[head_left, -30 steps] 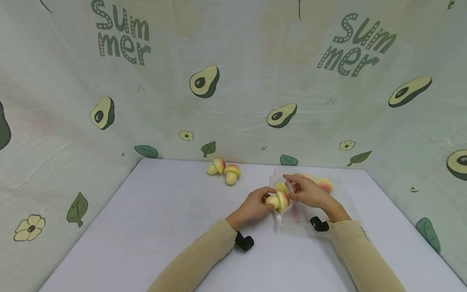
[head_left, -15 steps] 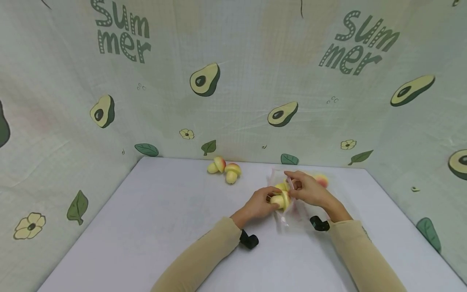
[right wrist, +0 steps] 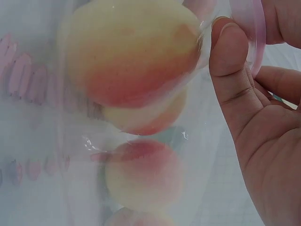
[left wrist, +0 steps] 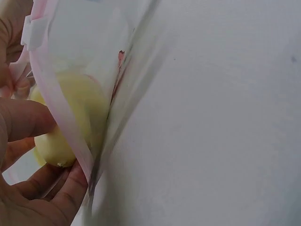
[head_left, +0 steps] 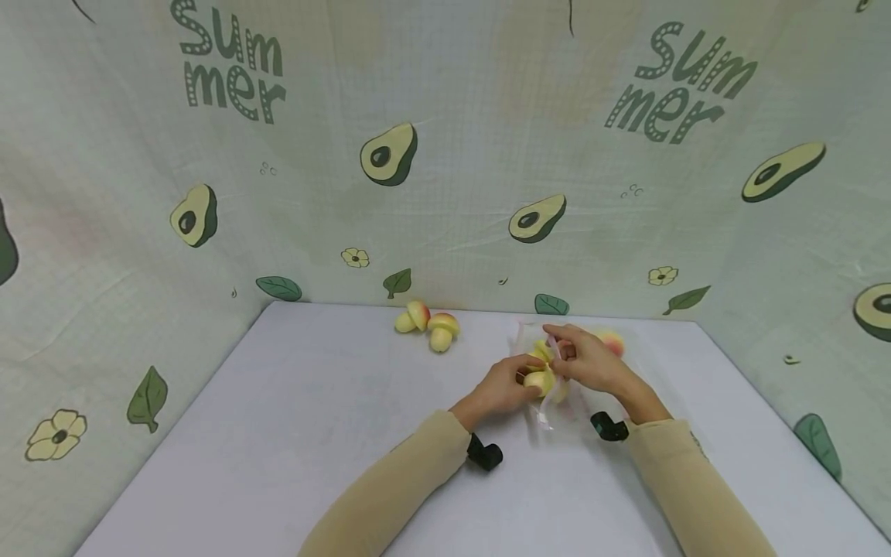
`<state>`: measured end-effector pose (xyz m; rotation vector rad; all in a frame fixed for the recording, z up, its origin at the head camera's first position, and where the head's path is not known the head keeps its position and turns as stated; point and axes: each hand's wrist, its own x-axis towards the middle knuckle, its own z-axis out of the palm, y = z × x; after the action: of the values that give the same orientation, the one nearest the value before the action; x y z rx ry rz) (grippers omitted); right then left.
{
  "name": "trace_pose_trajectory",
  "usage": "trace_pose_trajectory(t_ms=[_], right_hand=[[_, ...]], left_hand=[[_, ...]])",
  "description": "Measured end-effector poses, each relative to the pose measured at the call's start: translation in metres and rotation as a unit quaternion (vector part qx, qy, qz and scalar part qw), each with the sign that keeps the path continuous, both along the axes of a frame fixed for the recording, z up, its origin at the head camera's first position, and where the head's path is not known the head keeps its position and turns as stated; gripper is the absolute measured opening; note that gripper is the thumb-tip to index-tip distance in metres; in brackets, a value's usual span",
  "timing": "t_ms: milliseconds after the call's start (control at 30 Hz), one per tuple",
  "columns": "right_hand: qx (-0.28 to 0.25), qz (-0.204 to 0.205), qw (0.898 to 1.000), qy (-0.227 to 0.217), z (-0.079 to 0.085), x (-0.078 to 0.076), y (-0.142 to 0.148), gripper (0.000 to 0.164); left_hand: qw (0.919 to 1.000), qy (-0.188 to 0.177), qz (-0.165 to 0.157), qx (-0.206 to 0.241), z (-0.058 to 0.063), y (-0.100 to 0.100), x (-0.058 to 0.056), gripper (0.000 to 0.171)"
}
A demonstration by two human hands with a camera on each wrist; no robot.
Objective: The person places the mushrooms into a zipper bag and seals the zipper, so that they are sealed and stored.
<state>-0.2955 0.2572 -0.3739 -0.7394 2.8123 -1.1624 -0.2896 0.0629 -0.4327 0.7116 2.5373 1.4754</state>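
My left hand (head_left: 503,384) holds a yellow toy mushroom (head_left: 538,384) with a red-tinged cap. In the left wrist view its stem (left wrist: 55,147) sits between thumb and fingers, while the cap end is behind the clear film, within the bag's mouth. A clear zip bag (head_left: 546,418) with a pink edge lies under both hands. My right hand (head_left: 590,362) pinches that pink edge (right wrist: 256,35) between thumb and fingers. Through the film show more mushrooms (right wrist: 143,174) in the bag. Another yellow one (head_left: 541,350) is partly hidden behind my left fingers.
Two more toy mushrooms (head_left: 441,333) lie on the white table (head_left: 313,402) near its back edge, left of the bag. A printed cloth (head_left: 459,155) hangs behind and along both sides. Black wrist cameras (head_left: 485,456) sit beneath the sleeves.
My left hand has moved right with the mushroom, whose cap has passed behind the bag's pink edge. The right hand stays nearly in place on the edge. Two loose mushrooms have not moved.
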Motion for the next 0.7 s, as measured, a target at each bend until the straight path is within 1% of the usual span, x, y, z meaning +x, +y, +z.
trace_pose_trajectory(t_ms=[67,233,433,567,700], right_hand=[[0.001,-0.001,1.0,0.0,0.0003,0.0003,0.0002,0.063],[-0.004,-0.001,1.0,-0.004,0.0013,0.0012,0.0003,0.063],[-0.014,0.0,1.0,-0.008,0.0022,0.0018,-0.0002,0.064],[-0.016,-0.001,1.0,-0.01,0.0019,0.0018,0.0003,0.063],[-0.01,-0.006,1.0,-0.013,0.0018,0.002,0.0006,0.063]], left_hand=[[1.0,0.002,-0.002,-0.001,-0.0016,0.002,-0.0027,0.041],[0.9999,0.003,-0.013,0.002,-0.0006,0.0065,-0.0048,0.042],[0.9996,-0.007,-0.025,0.008,-0.0034,0.0082,-0.0071,0.044],[0.9994,-0.024,-0.014,0.02,-0.0054,0.005,-0.0074,0.046],[0.9987,-0.035,0.011,0.036,-0.0077,0.0025,-0.0081,0.04]])
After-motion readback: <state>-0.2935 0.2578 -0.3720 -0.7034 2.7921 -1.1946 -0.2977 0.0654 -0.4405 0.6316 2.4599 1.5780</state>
